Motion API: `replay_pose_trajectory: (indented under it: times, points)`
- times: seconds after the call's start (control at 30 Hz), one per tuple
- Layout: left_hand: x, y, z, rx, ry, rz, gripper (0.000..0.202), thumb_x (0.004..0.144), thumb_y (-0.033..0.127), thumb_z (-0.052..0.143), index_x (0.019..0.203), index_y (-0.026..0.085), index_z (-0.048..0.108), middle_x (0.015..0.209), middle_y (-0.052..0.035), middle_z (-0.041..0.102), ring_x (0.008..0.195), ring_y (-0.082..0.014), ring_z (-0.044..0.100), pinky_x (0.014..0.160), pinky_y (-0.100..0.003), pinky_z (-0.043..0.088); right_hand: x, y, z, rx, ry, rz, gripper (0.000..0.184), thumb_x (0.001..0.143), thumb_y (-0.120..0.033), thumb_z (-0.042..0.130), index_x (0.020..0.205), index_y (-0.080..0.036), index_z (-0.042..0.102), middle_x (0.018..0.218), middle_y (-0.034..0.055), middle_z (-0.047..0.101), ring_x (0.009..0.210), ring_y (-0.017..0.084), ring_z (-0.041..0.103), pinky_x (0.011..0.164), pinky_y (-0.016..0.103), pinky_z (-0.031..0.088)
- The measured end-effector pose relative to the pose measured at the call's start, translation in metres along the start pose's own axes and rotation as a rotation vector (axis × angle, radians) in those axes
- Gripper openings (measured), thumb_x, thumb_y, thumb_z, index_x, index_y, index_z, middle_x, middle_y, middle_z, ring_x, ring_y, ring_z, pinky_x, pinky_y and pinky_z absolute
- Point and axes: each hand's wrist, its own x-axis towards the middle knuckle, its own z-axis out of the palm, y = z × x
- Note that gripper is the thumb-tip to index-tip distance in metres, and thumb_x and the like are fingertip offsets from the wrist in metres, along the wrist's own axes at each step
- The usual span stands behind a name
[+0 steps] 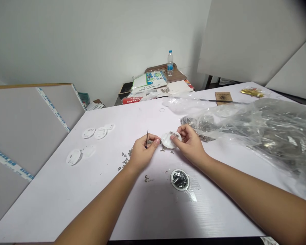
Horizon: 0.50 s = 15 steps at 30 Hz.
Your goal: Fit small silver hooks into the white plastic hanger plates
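My right hand [190, 144] grips a white round plastic disc [167, 140], its thumb on the top face and its fingers at the far right edge. My left hand [144, 151] is closed, with a thin dark pointed tool [147, 139] standing up between its fingers. Its thumb and forefinger pinch at the disc's left edge; whatever small piece is between them is too small to make out. Small metal fittings [127, 158] lie scattered beside and partly behind my left hand, and a few more sit beneath the disc. Nearer me rests a round piece with a dark centre [180, 179].
Several white discs [88, 133] lie on the left of the white table [97, 204]. Clear plastic bags [272, 126] of metal parts spread over the right side. Behind them are a brown card [223, 97] and a gold packet [252, 92]. A water bottle [170, 63] stands at the back.
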Motion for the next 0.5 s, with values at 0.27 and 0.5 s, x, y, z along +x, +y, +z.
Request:
replay_pose_trajectory:
  times: [0.27, 0.5]
  points:
    - [-0.0030, 0.0004, 0.0007, 0.186, 0.099, 0.058, 0.020, 0.083, 0.039, 0.064, 0.089, 0.020, 0.069, 0.052, 0.0046, 0.040, 0.048, -0.0082, 0.029, 0.048, -0.023, 0.026, -0.0053, -0.0052, 0.0026, -0.063, -0.077, -0.052, 0.035, 0.083, -0.025, 0.065, 0.116, -0.022, 0.054, 0.100, 0.0065, 0.063, 0.088, 0.019, 0.063, 0.071, 0.032, 0.053]
    - [-0.0047, 0.0065, 0.0019, 0.236, 0.143, 0.065, 0.014, 0.080, 0.033, 0.065, 0.085, 0.020, 0.067, 0.062, 0.0036, 0.053, 0.046, -0.0058, 0.026, 0.045, -0.022, 0.024, -0.0099, -0.0064, 0.0037, -0.049, -0.178, -0.082, 0.033, 0.085, -0.024, 0.064, 0.117, -0.021, 0.056, 0.112, 0.0094, 0.063, 0.102, 0.022, 0.062, 0.079, 0.034, 0.057]
